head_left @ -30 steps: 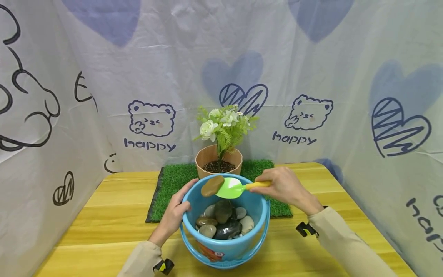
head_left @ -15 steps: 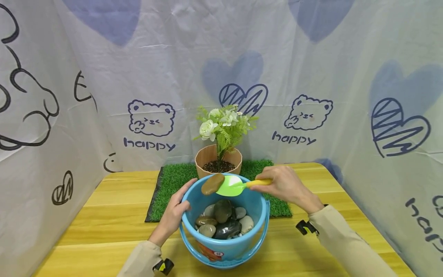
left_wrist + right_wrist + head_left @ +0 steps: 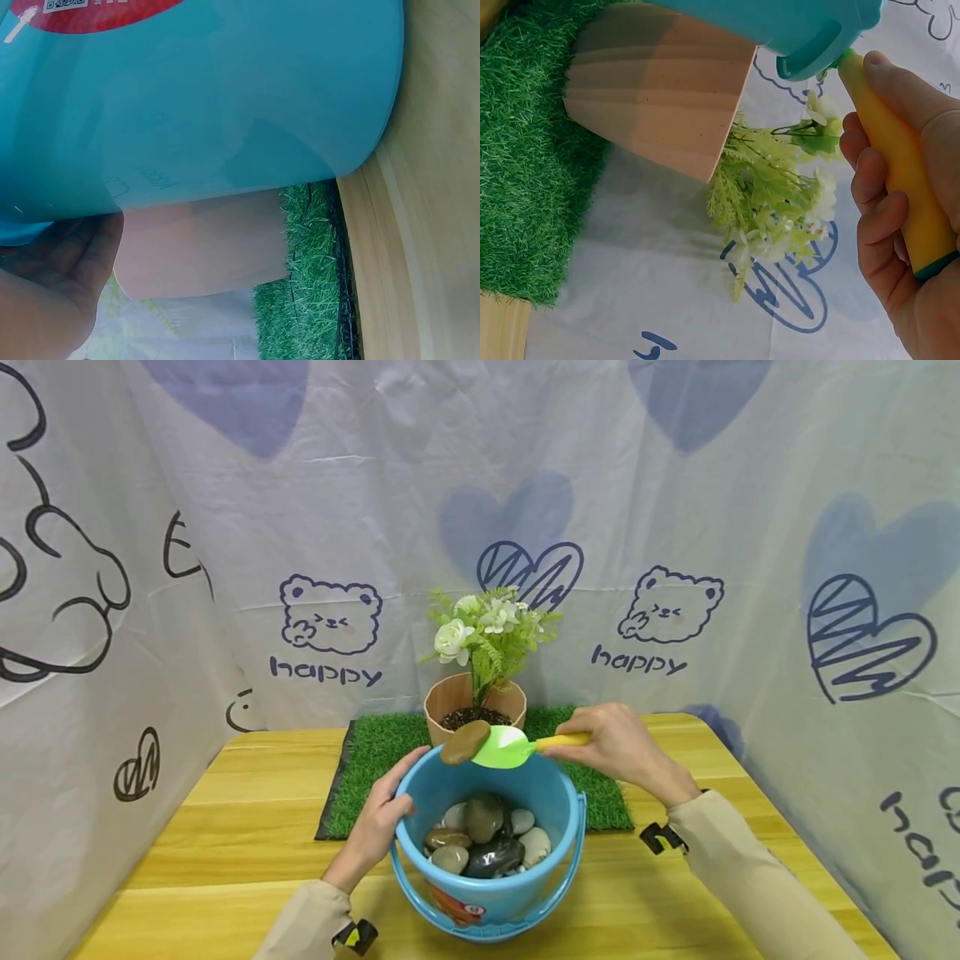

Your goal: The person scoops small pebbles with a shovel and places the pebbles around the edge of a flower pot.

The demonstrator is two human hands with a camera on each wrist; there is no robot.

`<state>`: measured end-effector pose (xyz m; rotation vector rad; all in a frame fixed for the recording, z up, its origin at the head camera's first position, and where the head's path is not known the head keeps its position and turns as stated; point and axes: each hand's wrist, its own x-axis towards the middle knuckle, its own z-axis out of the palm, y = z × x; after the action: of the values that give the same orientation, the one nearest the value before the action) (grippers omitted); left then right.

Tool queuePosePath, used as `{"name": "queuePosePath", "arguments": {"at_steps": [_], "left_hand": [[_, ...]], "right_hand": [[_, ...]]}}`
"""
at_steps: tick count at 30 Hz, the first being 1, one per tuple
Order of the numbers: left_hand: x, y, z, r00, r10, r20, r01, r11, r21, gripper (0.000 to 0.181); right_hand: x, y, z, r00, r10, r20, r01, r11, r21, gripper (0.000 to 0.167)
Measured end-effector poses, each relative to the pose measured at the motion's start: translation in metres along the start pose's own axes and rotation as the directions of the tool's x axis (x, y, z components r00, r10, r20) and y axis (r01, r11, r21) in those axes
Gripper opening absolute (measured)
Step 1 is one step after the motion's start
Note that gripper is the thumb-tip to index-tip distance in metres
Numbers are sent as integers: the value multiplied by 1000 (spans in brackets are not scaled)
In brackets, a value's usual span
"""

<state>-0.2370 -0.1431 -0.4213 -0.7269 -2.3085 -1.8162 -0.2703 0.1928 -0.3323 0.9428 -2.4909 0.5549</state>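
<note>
My right hand (image 3: 618,745) grips the yellow handle of a toy shovel (image 3: 504,748) with a light green blade. A smooth brown stone (image 3: 467,742) lies on the blade's tip, at the far rim of a blue bucket (image 3: 487,893) and in front of the flower pot. The right wrist view shows the fingers wrapped round the handle (image 3: 900,161). My left hand (image 3: 375,822) holds the bucket's left side, thumb at the rim and fingers along the outside. Several dark, brown and pale stones (image 3: 495,857) lie in the bucket.
Behind the bucket stands a peach pot (image 3: 448,697) with dark soil and white flowers (image 3: 491,618). It rests on a green turf mat (image 3: 375,768) on the wooden table (image 3: 225,827). White patterned cloth (image 3: 420,527) hangs at the back and sides.
My right hand has lifted the shovel and the brown stone slightly, from over the bucket's opening up to its far rim. My left hand has stayed on the bucket.
</note>
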Motion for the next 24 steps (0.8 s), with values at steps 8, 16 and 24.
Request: {"name": "queuePosePath", "arguments": {"at_steps": [8,16,24], "left_hand": [[0,1,0,1000,-4,-3,4,1000,7,76],[-1,2,0,1000,-25,-16,25,1000,8,76],[0,3,1,999,-35,-12,34,999,-10,78]], "right_hand": [[8,6,1,999,4,-45,-6,999,-40,26],[22,10,5,996,87,-31,-89,994,-69,28],[34,20,18,995,94,-12,-95,991,-97,23]]}}
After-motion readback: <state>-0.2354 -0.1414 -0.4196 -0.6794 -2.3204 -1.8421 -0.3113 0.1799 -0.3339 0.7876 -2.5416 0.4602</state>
